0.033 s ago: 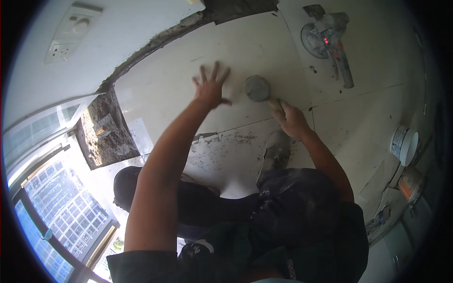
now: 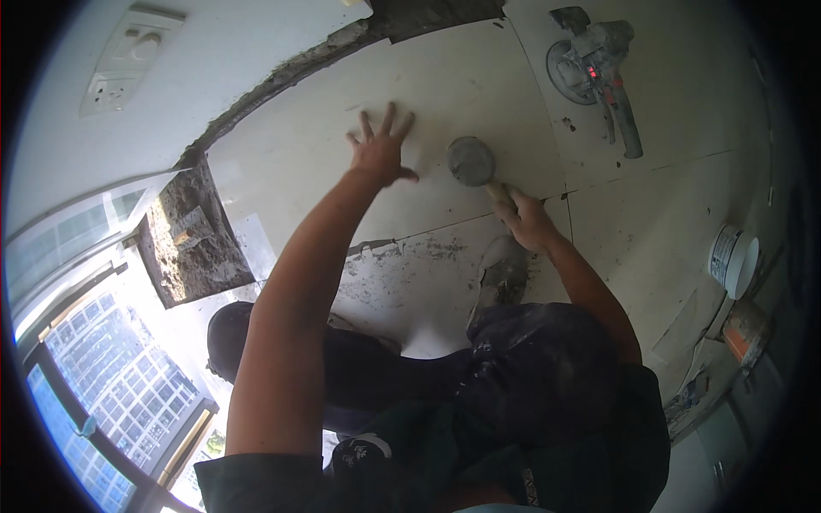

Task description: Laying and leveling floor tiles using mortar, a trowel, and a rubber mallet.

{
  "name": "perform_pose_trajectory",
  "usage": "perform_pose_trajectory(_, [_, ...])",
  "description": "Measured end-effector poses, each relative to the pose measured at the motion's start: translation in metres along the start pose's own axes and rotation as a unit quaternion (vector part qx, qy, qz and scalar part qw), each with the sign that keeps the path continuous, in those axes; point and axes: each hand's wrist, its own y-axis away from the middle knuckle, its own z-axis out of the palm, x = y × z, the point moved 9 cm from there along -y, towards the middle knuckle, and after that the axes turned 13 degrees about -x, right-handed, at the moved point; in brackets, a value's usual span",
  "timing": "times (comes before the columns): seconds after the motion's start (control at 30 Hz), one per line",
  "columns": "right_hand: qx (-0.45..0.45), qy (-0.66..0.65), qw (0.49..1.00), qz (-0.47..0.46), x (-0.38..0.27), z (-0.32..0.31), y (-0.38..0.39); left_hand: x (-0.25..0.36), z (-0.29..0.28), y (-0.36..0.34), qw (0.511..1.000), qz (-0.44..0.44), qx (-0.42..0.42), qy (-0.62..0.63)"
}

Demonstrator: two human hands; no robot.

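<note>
Head view: we see the left hand (image 2: 379, 156) palm down on the large pale tile (image 2: 299, 162), its fingers and thumb spread wide. The right hand (image 2: 530, 222) is closed around the wooden handle of a mallet (image 2: 471, 162), whose round grey head is over the same tile, to the right of the left hand and apart from it. We cannot tell whether that head touches the tile. Beyond the tile, a rough dark gap (image 2: 402, 21) runs along the foot of the white wall (image 2: 248, 51), and at the tile's left end we see a bare patch (image 2: 197, 244) of coarse rubble. To the upper right of the mallet, a dusty grinder (image 2: 605, 60) lies on the floor (image 2: 684, 103), a small red light showing on it. Farther right we find a white tub (image 2: 733, 261), with an orange pot (image 2: 744, 332) just beside it. A dusty shoe (image 2: 503, 274) is below the right hand, and a bright window (image 2: 120, 359) fills the lower left.
</note>
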Motion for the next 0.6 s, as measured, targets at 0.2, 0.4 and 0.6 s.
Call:
perform_pose_trajectory(0.2, [-0.036, -0.370, 0.928, 0.020, -0.034, 0.026, 0.001, -0.009, -0.017, -0.010, 1.000, -0.008, 0.024, -0.018])
perform_pose_trajectory(0.4, [0.158, -0.388, 0.905, -0.075, -0.065, -0.041, -0.062, 0.004, -0.018, -0.009, 1.000, -0.010, 0.008, -0.014])
perform_pose_trajectory(0.6, [0.151, -0.372, 0.914, -0.063, -0.084, -0.070, -0.100, -0.002, -0.016, -0.007, 1.000, -0.023, -0.008, -0.015])
